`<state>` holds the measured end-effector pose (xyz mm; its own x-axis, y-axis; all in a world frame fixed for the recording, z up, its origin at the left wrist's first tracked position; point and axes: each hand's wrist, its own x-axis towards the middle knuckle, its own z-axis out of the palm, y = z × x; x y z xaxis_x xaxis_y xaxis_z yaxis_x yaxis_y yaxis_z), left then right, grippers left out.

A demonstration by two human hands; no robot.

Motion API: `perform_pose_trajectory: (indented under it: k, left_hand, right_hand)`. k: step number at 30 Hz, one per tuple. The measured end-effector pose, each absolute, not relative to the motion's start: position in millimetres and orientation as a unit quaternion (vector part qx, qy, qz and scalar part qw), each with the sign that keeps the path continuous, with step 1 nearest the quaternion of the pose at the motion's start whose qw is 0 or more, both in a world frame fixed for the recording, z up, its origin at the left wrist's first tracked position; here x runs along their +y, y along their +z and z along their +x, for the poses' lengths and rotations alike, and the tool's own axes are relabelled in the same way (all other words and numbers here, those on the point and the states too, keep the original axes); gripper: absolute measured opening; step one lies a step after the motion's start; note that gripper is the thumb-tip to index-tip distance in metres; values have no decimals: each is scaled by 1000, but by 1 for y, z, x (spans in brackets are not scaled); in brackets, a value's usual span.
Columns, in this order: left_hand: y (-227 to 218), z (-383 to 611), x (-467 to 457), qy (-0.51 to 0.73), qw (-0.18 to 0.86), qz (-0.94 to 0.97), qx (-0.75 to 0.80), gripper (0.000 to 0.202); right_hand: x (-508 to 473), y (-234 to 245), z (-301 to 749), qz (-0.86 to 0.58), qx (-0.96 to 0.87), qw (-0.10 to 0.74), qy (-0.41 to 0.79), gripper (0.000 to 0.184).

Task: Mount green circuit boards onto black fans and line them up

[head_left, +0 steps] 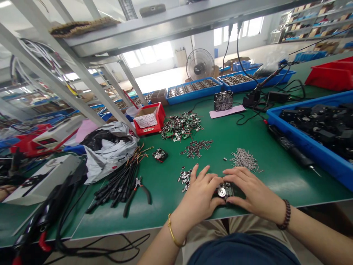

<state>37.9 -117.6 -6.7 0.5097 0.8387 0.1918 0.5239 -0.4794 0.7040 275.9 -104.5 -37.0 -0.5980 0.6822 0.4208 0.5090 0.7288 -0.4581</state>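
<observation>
At the near edge of the green table, a small black housing with a round silver part (222, 192) sits between my two hands. My left hand (202, 191) grips its left side with thumb and forefinger, the other fingers fanned out. From the right, my right hand (249, 191) holds the same housing, its fingers curled over the far side and the thumb in front. Small black-and-white parts (185, 178) lie beside my left fingers. Beyond my right hand is a heap of metal pins (244, 159). Fingers partly hide the housing.
Left lie pliers (137, 194), black cables (118, 184) and another housing (160, 155). Farther back are small dark parts (196, 148), a pile of circuit boards (182, 126) and a red bin (150, 119). An electric screwdriver (292, 147) and a blue tray (311, 145) stand right.
</observation>
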Motion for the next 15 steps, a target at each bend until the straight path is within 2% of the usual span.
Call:
perform_pose_trajectory:
  k: [2, 6, 11, 15]
  left_hand:
    - [-6, 37, -117, 249, 268, 830, 421, 44]
    - [-6, 39, -115, 232, 235, 846, 419, 48]
    - [1, 44, -117, 249, 226, 848, 410, 46]
    - [20, 14, -116, 286, 169, 825, 458, 44]
  right_hand:
    - [-110, -36, 282, -341, -881, 302, 125, 42]
    - [-125, -40, 292, -350, -874, 320, 105, 23]
    - [-134, -54, 297, -365, -873, 301, 117, 35]
    - [-133, -65, 303, -381, -866, 309, 99, 40]
